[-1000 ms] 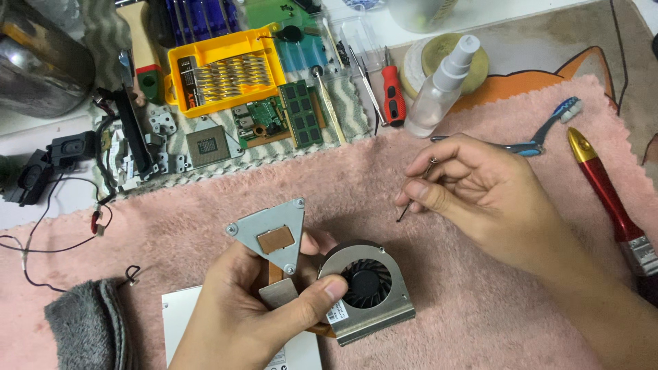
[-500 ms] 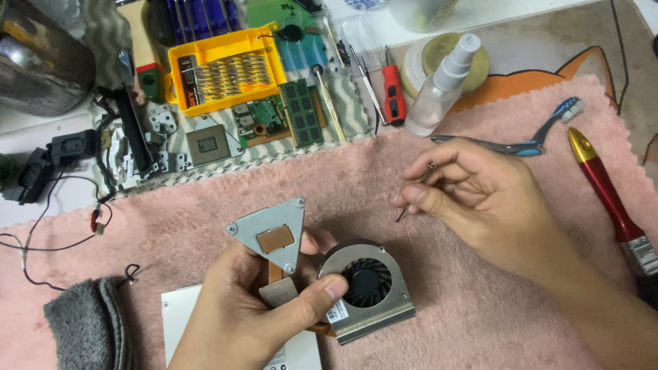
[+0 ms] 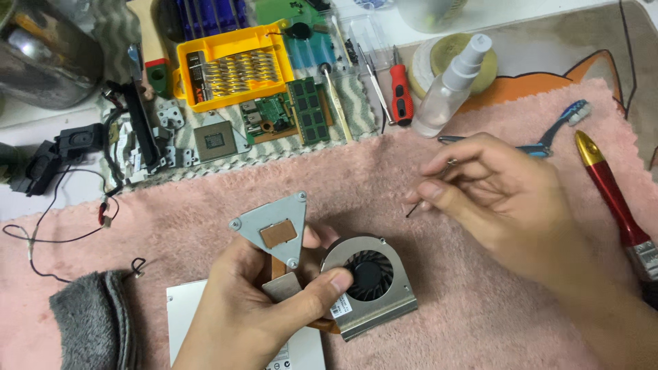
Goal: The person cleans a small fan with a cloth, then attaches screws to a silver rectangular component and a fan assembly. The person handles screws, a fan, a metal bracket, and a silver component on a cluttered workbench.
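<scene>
Two hands work over a pink towel (image 3: pixel 480 329): the left hand (image 3: pixel 253 315) is clamped on a cooling fan (image 3: pixel 370 277) with its metal plate (image 3: pixel 274 229), low in the middle. The right hand (image 3: pixel 500 199) pinches a thin dark tool (image 3: pixel 413 210), fingers together. Behind, a yellow tray (image 3: pixel 229 65) holds rows of screwdriver bits (image 3: pixel 236 72).

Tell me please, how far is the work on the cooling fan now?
Done: the fan and heatsink unit is out of its machine. In hand: the left hand holds it over the pink towel; the right hand pinches a thin tool. Left: the fan looks unopened.
</scene>
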